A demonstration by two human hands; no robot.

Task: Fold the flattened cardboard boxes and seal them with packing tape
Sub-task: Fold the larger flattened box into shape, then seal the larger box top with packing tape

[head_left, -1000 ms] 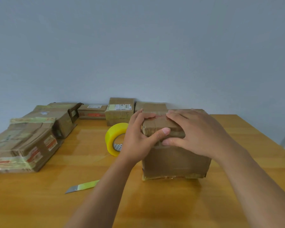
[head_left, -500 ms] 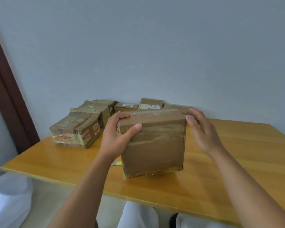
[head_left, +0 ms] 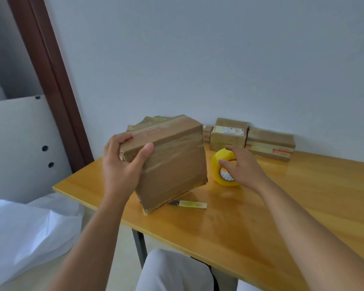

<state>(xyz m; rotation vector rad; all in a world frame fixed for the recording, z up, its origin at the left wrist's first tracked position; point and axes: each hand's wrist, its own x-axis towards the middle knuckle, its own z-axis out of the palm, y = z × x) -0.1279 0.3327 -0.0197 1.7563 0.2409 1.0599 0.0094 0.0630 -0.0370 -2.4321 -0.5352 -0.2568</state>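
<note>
My left hand (head_left: pixel 123 164) grips the upper left corner of a taped brown cardboard box (head_left: pixel 174 162), thumb on its front face. The box is tilted, and its lower corner touches the wooden table (head_left: pixel 303 206). My right hand (head_left: pixel 243 168) hovers with spread fingers at a yellow roll of packing tape (head_left: pixel 220 162) that stands on edge to the right of the box. Its fingers are loose around the roll and I cannot tell if they touch it.
A small utility knife (head_left: pixel 188 204) lies on the table below the box. Several sealed boxes (head_left: pixel 229 134) line the wall behind. More cardboard (head_left: pixel 153 120) shows behind the held box. A white bag (head_left: pixel 29 227) lies left on the floor, beside a brown door frame (head_left: pixel 51 80).
My right hand has let go of the box and moved right to the tape roll. My left hand now holds the box alone, tilted. The view has swung left and back.
</note>
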